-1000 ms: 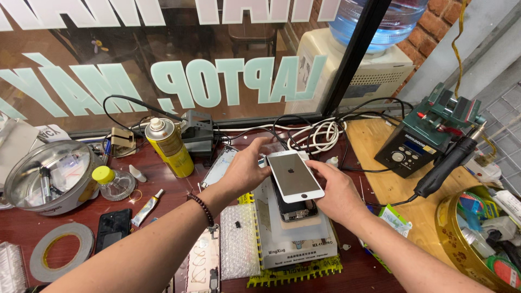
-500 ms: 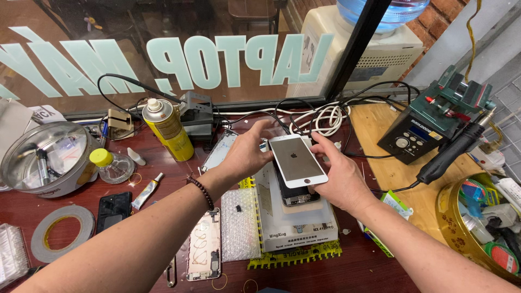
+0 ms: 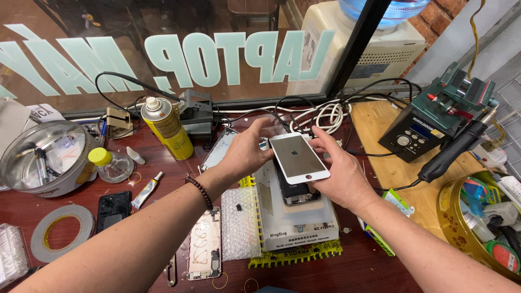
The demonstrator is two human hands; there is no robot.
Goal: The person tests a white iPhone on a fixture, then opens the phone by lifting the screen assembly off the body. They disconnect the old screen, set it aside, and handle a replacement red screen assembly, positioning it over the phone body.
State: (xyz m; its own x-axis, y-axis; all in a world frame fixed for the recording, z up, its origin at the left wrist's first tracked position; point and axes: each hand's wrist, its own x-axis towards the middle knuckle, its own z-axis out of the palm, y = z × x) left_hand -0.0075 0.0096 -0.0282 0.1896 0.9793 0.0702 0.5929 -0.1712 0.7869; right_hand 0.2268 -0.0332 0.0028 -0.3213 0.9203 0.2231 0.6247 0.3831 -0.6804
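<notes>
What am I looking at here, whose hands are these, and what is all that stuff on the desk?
The picture comes from a camera on a person's head, looking down at their own bare hands over a red-brown workbench. The left hand and right hand hold a white phone screen by its edges, above an opened phone lying on a white pad. Around them lie a yellow spray can, a small bottle, a metal bowl, a tape roll, a dark phone, a phone back shell, bubble wrap and a soldering station.
</notes>
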